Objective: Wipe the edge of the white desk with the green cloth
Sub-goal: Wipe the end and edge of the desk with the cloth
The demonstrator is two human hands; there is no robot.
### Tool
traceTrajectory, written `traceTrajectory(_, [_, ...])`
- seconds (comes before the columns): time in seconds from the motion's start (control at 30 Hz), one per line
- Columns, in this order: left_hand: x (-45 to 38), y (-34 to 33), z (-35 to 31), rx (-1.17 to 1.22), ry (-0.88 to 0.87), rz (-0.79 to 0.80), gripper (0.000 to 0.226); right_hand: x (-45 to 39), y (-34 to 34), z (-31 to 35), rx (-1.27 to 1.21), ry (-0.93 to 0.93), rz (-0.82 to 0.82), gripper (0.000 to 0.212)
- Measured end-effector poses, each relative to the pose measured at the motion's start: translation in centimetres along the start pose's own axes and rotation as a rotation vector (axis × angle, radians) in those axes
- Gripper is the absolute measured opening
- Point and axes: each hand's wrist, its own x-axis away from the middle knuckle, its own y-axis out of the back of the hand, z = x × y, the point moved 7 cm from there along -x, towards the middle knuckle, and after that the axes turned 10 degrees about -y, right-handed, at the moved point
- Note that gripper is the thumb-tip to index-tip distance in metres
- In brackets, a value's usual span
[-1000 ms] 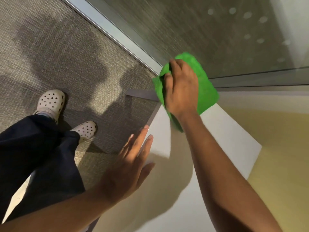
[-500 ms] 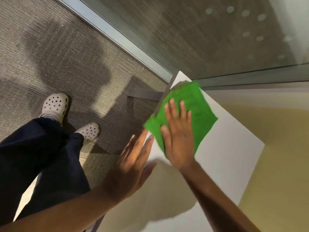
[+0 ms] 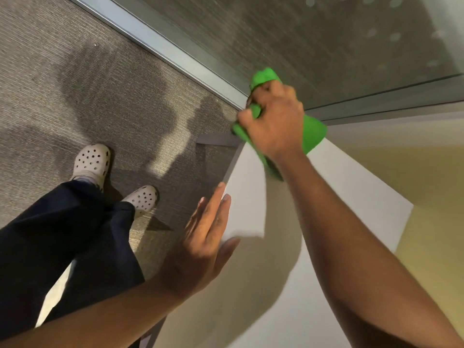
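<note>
Right hand [image 3: 273, 121] gripping bunched green cloth [image 3: 313, 131] at far corner of flat white desk [image 3: 326, 197]. Left hand [image 3: 200, 242] open, flat on near edge. Likely mid-wipe; near edge remains.

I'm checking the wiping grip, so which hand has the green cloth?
The right hand, curled around the cloth at the desk's far corner. The left hand is open and flat at the near edge, holding nothing.
</note>
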Motion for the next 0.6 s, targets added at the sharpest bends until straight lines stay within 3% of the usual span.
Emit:
traceTrajectory(0.07, [-0.1,0.2,-0.1,-0.001,0.000,-0.001,0.074,-1.8,0.2,-1.9,-0.119,-0.201,0.048,0.044])
traceTrajectory(0.13, [-0.2,0.4,-0.1,0.008,-0.001,0.002,0.074,-1.9,0.2,-3.0,-0.186,-0.282,0.023,0.044])
traceTrajectory(0.27, [-0.1,0.6,-0.1,0.005,-0.001,-0.008,0.078,1.8,0.2,-1.9,-0.092,-0.134,-0.157,0.044])
traceTrajectory(0.43, [-0.1,0.5,0.0,0.012,0.008,-0.028,0.078,8.9,-2.3,-0.7,0.022,0.181,0.012,0.048])
traceTrajectory(0.6, [0.5,0.0,0.0,-0.018,0.042,-0.024,0.069,13.2,-3.4,-0.5,0.021,0.280,0.063,0.049])
